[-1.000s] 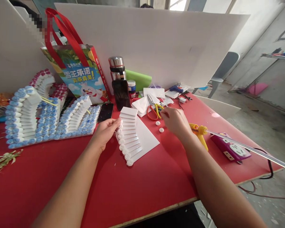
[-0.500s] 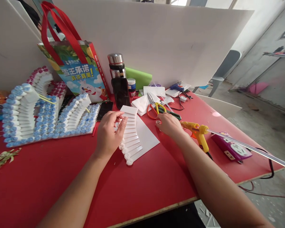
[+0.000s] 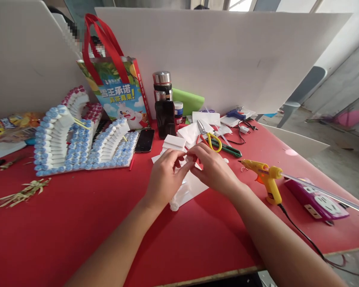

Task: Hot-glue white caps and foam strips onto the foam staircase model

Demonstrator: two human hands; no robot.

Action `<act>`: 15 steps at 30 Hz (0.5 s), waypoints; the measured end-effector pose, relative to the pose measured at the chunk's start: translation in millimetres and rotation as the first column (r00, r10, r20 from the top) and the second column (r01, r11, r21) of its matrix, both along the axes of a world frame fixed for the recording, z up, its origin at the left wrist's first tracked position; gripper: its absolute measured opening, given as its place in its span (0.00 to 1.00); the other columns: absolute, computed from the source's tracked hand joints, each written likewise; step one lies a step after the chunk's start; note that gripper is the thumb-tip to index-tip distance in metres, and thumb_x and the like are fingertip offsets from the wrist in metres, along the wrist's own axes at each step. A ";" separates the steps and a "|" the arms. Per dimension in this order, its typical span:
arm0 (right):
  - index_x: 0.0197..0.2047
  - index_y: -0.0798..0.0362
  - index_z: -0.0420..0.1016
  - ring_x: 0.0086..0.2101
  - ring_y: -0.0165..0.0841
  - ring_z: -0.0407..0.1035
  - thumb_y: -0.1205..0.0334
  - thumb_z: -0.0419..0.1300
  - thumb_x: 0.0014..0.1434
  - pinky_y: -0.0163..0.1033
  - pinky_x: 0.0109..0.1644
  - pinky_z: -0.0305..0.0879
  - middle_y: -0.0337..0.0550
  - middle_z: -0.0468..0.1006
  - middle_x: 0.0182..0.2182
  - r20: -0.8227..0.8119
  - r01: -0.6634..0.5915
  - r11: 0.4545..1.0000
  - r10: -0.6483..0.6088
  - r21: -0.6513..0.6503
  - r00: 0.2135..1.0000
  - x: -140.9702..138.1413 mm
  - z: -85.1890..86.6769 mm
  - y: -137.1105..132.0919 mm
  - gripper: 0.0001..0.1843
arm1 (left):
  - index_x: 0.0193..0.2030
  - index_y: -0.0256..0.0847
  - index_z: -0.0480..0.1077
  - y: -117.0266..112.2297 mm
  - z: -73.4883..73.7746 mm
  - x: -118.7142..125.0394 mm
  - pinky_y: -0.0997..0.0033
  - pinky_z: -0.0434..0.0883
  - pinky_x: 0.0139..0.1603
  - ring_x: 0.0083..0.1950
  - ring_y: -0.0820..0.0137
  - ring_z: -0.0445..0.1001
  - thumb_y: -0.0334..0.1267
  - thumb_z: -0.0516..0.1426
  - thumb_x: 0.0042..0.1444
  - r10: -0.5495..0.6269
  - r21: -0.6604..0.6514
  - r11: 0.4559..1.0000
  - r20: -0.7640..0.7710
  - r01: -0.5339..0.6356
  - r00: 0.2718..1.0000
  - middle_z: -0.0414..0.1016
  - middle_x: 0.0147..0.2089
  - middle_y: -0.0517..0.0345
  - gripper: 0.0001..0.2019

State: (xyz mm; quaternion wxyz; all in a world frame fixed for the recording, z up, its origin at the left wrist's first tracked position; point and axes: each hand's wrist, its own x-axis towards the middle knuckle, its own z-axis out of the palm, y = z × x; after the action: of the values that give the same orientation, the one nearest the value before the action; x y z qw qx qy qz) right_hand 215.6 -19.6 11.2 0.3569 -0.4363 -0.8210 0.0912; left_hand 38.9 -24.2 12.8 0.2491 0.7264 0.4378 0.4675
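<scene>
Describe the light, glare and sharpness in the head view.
In the head view, the window burns out to white; a pale glare spot sits on the red tabletop at right; soft shadows lie beside the forearms; the small white piece between left hand and right hand is too soft to make out; the pink item at far right is blurred.

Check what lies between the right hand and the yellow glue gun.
In the head view, a small white piece lies on the red table between the right hand and the yellow glue gun.
</scene>
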 end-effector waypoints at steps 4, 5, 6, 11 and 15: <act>0.50 0.54 0.65 0.37 0.37 0.69 0.76 0.55 0.61 0.41 0.40 0.66 0.48 0.72 0.41 0.139 -0.004 0.996 -0.008 0.093 0.990 -6.5 0.3 -5.4 0.15 | 0.37 0.44 0.74 -3.4 -3.5 4.2 0.68 0.66 0.36 0.35 0.67 0.70 0.39 0.62 0.60 0.040 -0.068 0.997 -0.001 -0.040 0.999 0.75 0.36 0.56 0.03; 0.51 0.54 0.64 0.37 0.38 0.68 0.77 0.55 0.61 0.42 0.40 0.67 0.49 0.72 0.41 0.177 -0.015 0.994 -0.004 0.104 0.984 -7.4 1.3 -7.0 0.16 | 0.36 0.44 0.73 -4.1 -3.9 4.7 0.68 0.65 0.36 0.35 0.67 0.70 0.37 0.62 0.59 0.049 -0.079 0.996 -0.006 -0.049 0.999 0.75 0.36 0.56 0.02; 0.50 0.55 0.64 0.37 0.38 0.68 0.78 0.54 0.60 0.42 0.40 0.67 0.49 0.71 0.41 0.213 -0.026 0.994 0.003 0.107 0.977 -8.1 2.9 -8.9 0.16 | 0.36 0.44 0.72 -4.9 -3.9 5.2 0.68 0.65 0.36 0.35 0.67 0.70 0.36 0.62 0.58 0.056 -0.092 0.994 -0.008 -0.057 0.998 0.75 0.35 0.56 0.02; 0.50 0.56 0.64 0.38 0.40 0.67 0.81 0.51 0.60 0.44 0.40 0.67 0.50 0.71 0.41 0.335 -0.070 0.991 0.027 0.118 0.942 -11.3 13.7 -20.1 0.17 | 0.34 0.44 0.71 -8.4 1.2 7.5 0.68 0.65 0.34 0.33 0.68 0.70 0.34 0.60 0.54 0.067 -0.192 0.979 -0.016 -0.069 0.998 0.74 0.33 0.58 0.02; 0.54 0.56 0.64 0.38 0.40 0.66 0.80 0.49 0.62 0.44 0.38 0.67 0.50 0.72 0.41 0.346 -0.066 0.991 0.022 0.116 0.938 -7.7 14.4 -30.3 0.19 | 0.32 0.44 0.69 -8.9 2.4 8.0 0.68 0.64 0.32 0.31 0.69 0.68 0.37 0.62 0.52 0.027 -0.342 0.940 0.069 -0.002 0.997 0.72 0.30 0.61 0.05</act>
State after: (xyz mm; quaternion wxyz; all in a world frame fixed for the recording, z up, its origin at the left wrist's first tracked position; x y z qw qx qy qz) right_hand 207.9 -49.8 25.6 0.2328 -0.4038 -0.8842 -0.0304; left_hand 46.8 -33.0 15.2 0.3836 0.6517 0.5082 0.4122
